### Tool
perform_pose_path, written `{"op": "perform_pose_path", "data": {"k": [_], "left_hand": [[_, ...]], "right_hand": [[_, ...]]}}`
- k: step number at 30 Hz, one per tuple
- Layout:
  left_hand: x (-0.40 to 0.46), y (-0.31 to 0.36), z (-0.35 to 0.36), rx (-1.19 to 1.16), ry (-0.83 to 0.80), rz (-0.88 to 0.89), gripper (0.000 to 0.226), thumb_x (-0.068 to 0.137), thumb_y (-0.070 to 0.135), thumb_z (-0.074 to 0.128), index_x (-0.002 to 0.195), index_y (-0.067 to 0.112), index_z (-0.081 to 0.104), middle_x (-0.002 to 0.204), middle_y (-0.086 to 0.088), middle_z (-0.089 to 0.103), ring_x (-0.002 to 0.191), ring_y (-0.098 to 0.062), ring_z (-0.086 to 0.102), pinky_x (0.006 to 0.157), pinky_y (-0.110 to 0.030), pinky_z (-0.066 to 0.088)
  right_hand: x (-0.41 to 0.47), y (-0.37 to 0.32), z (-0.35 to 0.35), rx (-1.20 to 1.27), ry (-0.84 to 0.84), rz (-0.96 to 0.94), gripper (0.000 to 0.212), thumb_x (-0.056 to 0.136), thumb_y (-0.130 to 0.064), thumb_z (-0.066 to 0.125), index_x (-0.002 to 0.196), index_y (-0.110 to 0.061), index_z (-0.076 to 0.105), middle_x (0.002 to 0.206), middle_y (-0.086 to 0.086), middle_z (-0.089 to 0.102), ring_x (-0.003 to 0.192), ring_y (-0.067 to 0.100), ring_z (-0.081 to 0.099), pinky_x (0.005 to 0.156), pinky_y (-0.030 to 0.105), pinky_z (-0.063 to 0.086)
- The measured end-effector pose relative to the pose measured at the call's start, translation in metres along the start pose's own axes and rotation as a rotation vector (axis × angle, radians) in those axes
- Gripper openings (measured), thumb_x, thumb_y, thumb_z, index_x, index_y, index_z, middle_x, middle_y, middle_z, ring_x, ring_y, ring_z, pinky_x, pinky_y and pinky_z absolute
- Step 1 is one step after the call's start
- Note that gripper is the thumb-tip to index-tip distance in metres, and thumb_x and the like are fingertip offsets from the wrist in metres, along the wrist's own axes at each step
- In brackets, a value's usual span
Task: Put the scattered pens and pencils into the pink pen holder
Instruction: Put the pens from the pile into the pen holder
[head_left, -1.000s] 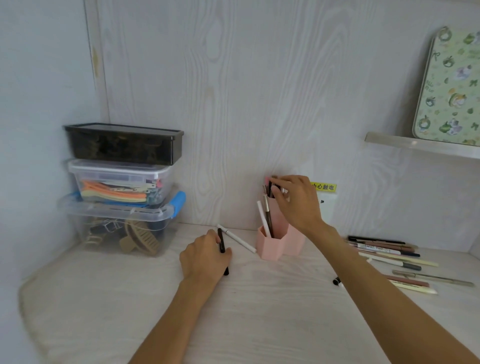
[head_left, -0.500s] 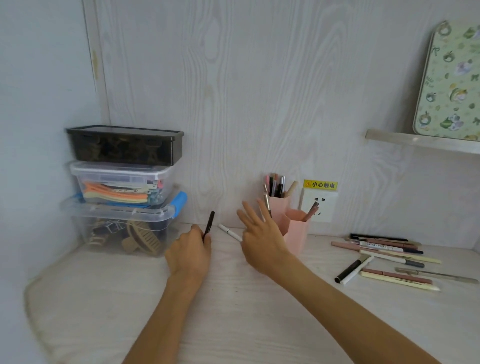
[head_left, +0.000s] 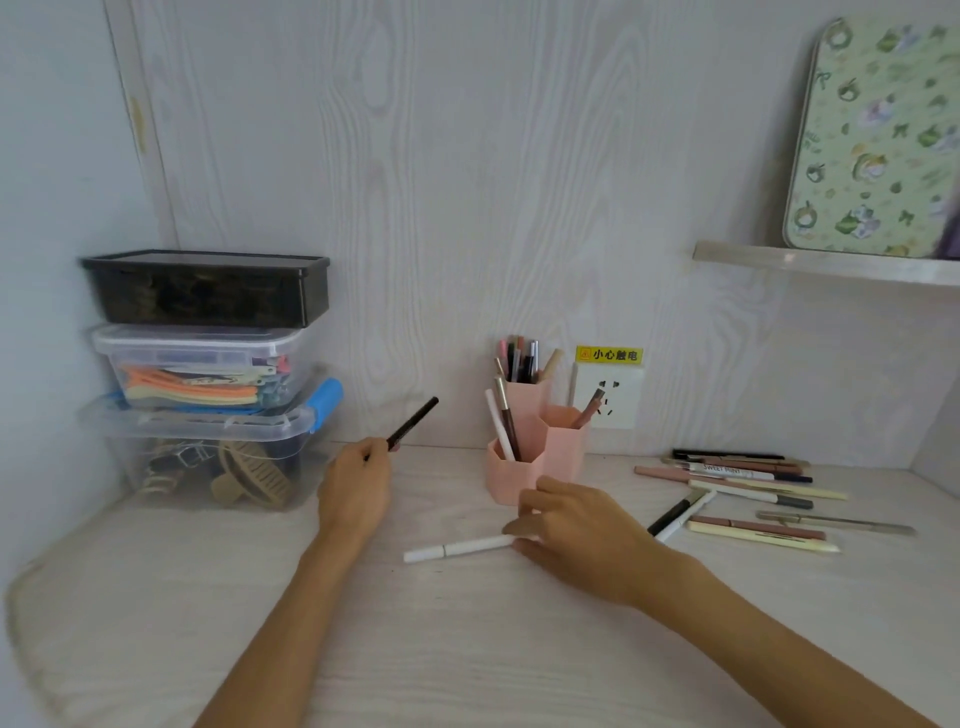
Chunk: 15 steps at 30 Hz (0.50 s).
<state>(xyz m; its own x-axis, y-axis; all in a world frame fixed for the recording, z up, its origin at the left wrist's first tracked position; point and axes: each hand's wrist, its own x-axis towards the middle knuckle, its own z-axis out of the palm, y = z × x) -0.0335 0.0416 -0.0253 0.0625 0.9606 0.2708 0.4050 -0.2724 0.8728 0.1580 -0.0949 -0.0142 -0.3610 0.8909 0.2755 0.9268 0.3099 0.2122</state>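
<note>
The pink pen holder (head_left: 563, 447) stands by the back wall with three hexagonal cups, several pens upright in them. My left hand (head_left: 356, 488) is to its left, shut on a black pen (head_left: 413, 423) that points up and to the right. In front of the holder, my right hand (head_left: 576, 530) pinches the right end of a white pen (head_left: 457, 548) that lies on the desk. Several more pens and pencils (head_left: 748, 493) lie scattered to the right.
Three stacked plastic boxes (head_left: 208, 379) fill the back left corner. A wall socket (head_left: 608, 395) with a yellow warning label sits behind the holder. A shelf (head_left: 826, 262) at upper right carries a green patterned tin (head_left: 878, 135).
My left hand lifted the black pen off the desk and tilted it up. My right hand left the holder, came down and took hold of the white pen, which now lies nearer me.
</note>
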Motion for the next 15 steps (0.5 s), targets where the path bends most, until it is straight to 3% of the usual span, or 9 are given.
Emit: {"op": "perform_pose_path", "data": {"k": [2, 5, 7, 10, 15], "left_hand": [[0.000, 0.002, 0.002, -0.019, -0.012, 0.033, 0.026, 0.096, 0.018, 0.034, 0.094, 0.019, 0.061, 0.080, -0.002, 0.055, 0.065, -0.014, 0.047, 0.060, -0.031, 0.035], [-0.003, 0.007, 0.001, -0.120, 0.046, 0.124, 0.019, 0.096, 0.020, 0.047, 0.114, 0.017, 0.054, 0.096, 0.000, 0.060, 0.078, -0.012, 0.056, 0.067, -0.025, 0.043], [-0.004, 0.017, 0.000, -0.232, 0.156, 0.215, 0.019, 0.092, 0.022, 0.057, 0.110, 0.014, 0.058, 0.100, -0.002, 0.064, 0.090, -0.014, 0.060, 0.076, -0.017, 0.044], [-0.007, 0.038, -0.008, -0.383, 0.334, 0.404, 0.013, 0.088, 0.017, 0.063, 0.100, 0.011, 0.064, 0.093, -0.002, 0.066, 0.085, -0.002, 0.062, 0.075, -0.008, 0.046], [0.007, 0.089, 0.000, -0.305, 0.278, 0.610, 0.011, 0.084, 0.023, 0.069, 0.092, 0.016, 0.068, 0.083, 0.015, 0.065, 0.073, 0.005, 0.060, 0.068, -0.009, 0.046]], "right_hand": [[-0.011, 0.022, -0.006, 0.134, -0.028, 0.098, 0.024, 0.088, -0.035, 0.059, 0.111, -0.032, 0.066, 0.097, -0.009, 0.063, 0.090, 0.009, 0.048, 0.064, 0.021, 0.035], [-0.024, 0.050, -0.004, 0.245, 0.010, 0.265, 0.021, 0.079, -0.041, 0.068, 0.100, -0.039, 0.070, 0.089, -0.020, 0.064, 0.082, 0.001, 0.042, 0.062, 0.015, 0.026], [-0.035, 0.061, 0.003, 0.332, 0.059, 0.364, 0.018, 0.075, -0.045, 0.071, 0.093, -0.041, 0.071, 0.083, -0.022, 0.064, 0.081, 0.002, 0.044, 0.063, 0.012, 0.027], [-0.042, 0.064, 0.015, 0.526, 0.110, 0.467, 0.014, 0.072, -0.049, 0.072, 0.086, -0.044, 0.072, 0.078, -0.023, 0.065, 0.083, 0.003, 0.048, 0.066, 0.013, 0.035], [-0.039, 0.064, 0.021, 0.648, 0.129, 0.487, 0.013, 0.074, -0.044, 0.073, 0.086, -0.040, 0.073, 0.078, -0.017, 0.062, 0.078, 0.001, 0.049, 0.064, 0.014, 0.035]]}}
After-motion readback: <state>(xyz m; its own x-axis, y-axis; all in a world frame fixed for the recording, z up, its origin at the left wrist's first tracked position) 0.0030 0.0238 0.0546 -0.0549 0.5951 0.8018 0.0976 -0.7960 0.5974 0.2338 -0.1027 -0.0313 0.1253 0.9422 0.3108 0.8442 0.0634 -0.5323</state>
